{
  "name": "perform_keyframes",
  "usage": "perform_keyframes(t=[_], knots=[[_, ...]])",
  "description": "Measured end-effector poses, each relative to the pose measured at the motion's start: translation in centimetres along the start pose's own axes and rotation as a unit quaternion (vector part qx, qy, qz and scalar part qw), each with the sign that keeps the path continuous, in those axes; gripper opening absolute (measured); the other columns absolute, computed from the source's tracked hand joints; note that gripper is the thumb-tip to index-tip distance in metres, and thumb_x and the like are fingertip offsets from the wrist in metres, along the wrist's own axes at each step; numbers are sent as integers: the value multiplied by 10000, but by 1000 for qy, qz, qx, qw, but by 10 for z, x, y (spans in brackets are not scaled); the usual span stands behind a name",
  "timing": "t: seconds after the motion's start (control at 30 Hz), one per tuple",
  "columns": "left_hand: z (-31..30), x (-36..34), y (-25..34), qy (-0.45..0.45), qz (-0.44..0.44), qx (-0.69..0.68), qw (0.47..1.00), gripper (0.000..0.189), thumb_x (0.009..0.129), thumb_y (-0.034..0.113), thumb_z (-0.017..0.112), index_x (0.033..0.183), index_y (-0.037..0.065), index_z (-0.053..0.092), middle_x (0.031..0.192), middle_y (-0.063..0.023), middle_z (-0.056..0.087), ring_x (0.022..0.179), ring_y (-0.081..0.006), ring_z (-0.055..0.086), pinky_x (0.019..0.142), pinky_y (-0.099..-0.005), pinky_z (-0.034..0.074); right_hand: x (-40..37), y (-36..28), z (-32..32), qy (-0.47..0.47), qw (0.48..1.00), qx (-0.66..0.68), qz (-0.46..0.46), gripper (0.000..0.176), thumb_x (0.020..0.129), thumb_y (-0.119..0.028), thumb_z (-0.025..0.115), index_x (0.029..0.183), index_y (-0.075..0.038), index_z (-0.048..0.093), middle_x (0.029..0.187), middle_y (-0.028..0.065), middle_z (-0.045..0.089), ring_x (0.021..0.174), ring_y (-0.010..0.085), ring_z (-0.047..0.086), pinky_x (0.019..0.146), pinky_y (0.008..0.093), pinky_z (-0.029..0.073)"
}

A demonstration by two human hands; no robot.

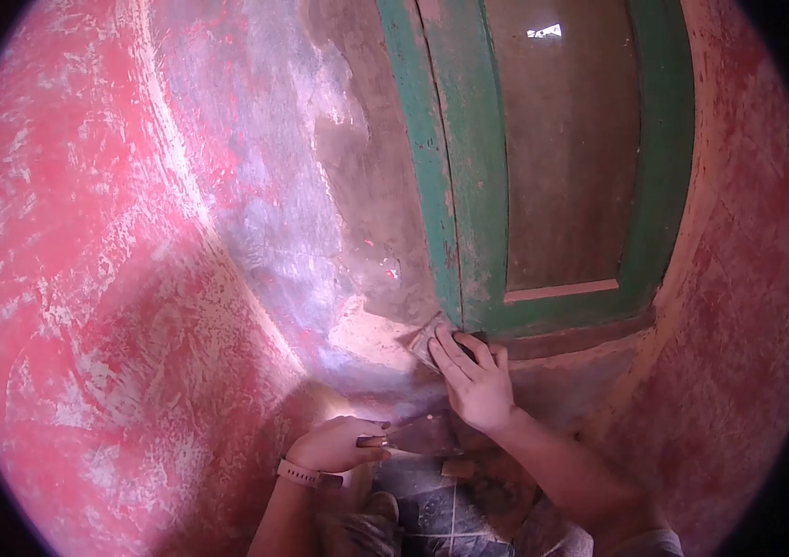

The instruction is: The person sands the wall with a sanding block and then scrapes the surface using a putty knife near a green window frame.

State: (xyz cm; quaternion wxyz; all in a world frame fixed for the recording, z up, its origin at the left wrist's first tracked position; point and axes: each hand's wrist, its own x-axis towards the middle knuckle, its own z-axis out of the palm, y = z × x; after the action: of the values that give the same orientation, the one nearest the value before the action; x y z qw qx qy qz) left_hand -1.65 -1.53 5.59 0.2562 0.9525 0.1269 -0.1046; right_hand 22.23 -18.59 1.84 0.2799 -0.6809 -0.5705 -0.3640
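Centre of the frame: right hand [476, 379] laid flat, fingers stretched out, pressing a small brownish sheet [422, 340] against the wall right at the lower left corner of the green door frame [469, 186]. Lower centre, just below: left hand [334, 444], wristband [299, 473] on, curled closed round the wooden handle of a scraper [420, 434], blade pointing right under the right wrist. All around: scuffed red plaster wall [88, 278] filling the left, a bare grey-brown patch [366, 167] beside the frame, a dull brown panel [571, 148] inside it.

worn sandpaper piece [422, 339] flat against the wall [357, 297]; scraper [420, 436] lower, roughly level.
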Motion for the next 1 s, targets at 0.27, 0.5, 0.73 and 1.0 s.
perform_keyframes(t=[0.27, 0.5, 0.73, 1.0], knots=[[17, 5, -19, 15, 15, -45, 999, 463, 983, 417, 795, 1223, 29, 714, 1181, -210, 726, 1009, -359, 705, 898, -445, 559, -19, 22, -5, -23, 999, 5, -34, 644, 848, -98, 745, 1485, -129, 661, 1616, 32, 598, 1334, 239, 608, 977, 463, 435], [9, 10, -1, -38, -23, 1, 999, 524, 992, 411, 796, 1358, 42, 733, 1366, -179, 749, 1141, -351, 753, 960, -431, 584, 5, 6, -4, -14, 1000, -20, -4, 712, 791, -170, 731, 1500, -174, 663, 1649, -4, 563, 1428, 207, 556, 1041, 481, 424], [14, 9, -13, -25, -24, -27, 999, 479, 1000, 341, 796, 1378, 55, 731, 1378, -157, 751, 1135, -335, 762, 1001, -407, 585, -28, 32, 1, -39, 998, -17, -53, 684, 836, -175, 700, 1517, -185, 646, 1656, -10, 557, 1431, 197, 557, 1043, 467, 422], [4, 10, 11, -43, -45, 6, 998, 519, 1002, 369, 789, 1394, 36, 723, 1389, -188, 737, 1139, -349, 760, 1000, -413, 587, 14, 7, -10, -12, 999, -47, -14, 612, 903, -152, 620, 1514, -177, 647, 1652, -12, 560, 1467, 167, 538, 1061, 464, 418]])
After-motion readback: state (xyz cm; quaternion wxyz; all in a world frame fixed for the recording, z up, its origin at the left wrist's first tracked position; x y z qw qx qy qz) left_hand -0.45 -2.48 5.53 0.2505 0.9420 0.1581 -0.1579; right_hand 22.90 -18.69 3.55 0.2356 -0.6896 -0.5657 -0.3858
